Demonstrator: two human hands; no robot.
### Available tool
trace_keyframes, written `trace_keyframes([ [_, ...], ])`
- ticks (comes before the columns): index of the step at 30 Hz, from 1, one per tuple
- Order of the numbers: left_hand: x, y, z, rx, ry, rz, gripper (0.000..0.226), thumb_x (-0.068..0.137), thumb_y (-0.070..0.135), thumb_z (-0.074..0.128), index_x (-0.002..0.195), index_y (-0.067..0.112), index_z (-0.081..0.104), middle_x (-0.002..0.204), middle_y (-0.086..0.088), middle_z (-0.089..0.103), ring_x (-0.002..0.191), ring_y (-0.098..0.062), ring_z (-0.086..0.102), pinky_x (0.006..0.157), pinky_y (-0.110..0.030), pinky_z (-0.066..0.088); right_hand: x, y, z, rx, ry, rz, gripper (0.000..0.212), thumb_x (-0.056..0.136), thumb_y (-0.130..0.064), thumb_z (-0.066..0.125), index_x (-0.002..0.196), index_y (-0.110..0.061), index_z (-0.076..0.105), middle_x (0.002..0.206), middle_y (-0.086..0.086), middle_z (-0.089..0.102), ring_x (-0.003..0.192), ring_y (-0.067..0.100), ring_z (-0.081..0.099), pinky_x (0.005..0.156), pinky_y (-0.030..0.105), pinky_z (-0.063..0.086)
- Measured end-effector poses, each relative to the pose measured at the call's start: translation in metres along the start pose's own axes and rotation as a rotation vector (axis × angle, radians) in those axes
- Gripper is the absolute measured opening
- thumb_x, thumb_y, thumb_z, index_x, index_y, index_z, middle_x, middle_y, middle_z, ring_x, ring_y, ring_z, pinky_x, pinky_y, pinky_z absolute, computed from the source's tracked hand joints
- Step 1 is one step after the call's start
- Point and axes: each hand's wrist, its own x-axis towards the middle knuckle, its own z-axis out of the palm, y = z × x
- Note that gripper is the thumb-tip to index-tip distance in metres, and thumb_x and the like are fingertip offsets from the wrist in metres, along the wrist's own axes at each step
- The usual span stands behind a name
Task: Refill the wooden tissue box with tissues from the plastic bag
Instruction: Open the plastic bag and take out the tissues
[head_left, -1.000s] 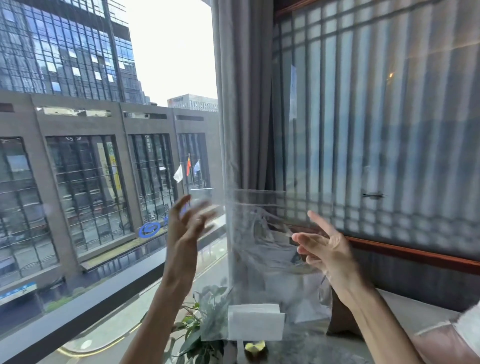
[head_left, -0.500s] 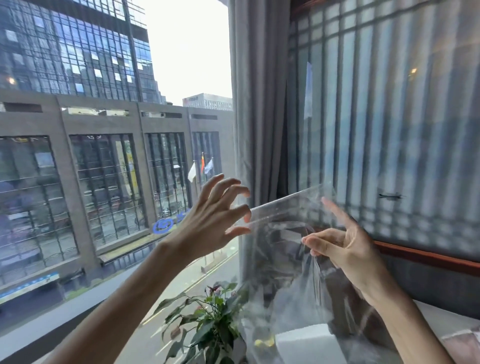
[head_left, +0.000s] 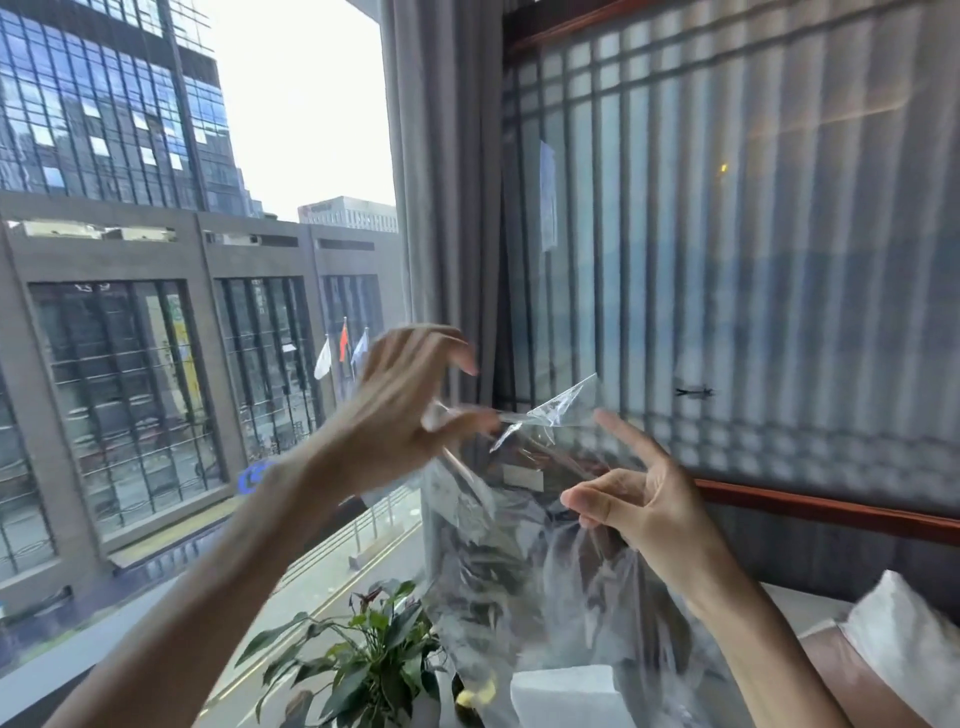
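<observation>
I see both hands raised in front of the window. My left hand (head_left: 400, 415), blurred, pinches the top edge of the clear plastic bag (head_left: 519, 561) at about 10 o'clock from the bag's middle. My right hand (head_left: 639, 499), at 3 o'clock of the bag, grips the film between thumb and curled fingers, index finger pointing up. Inside the bag, low at 6 o'clock, sits a white tissue stack (head_left: 566, 693). A leafy plant (head_left: 358, 660) stands at 7 o'clock.

Left hand (head_left: 400, 415) raised, blurred, fingers pinched; right hand (head_left: 644, 506) raised, forefinger extended
</observation>
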Motion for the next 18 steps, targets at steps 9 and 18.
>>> trace_keyframes([
  [9,0.01,0.037,0.017,0.05,-0.047,0.211,0.029,0.086,0.05,0.059,0.105,0.028,0.055,0.124,0.009,0.054,0.122,-0.014,0.044,0.111,-0.034,0.029,-0.007,-0.002,0.009,0.038,-0.028,-0.015,0.088,0.064,-0.031,0.09,0.138,-0.046,0.044,0.077,0.012,0.076,0.072,0.018,0.071,0.073,0.014,0.052],
  [18,0.017,0.03,0.017,-0.108,-0.139,0.148,0.007,0.088,0.036,0.06,0.091,0.03,0.06,0.111,0.008,0.057,0.112,-0.013,0.046,0.101,-0.031,0.034,-0.01,0.001,0.012,-0.024,-0.065,-0.012,0.082,0.061,-0.047,0.089,0.128,-0.061,0.044,0.083,0.007,0.078,0.079,0.016,0.074,0.084,0.023,0.05],
])
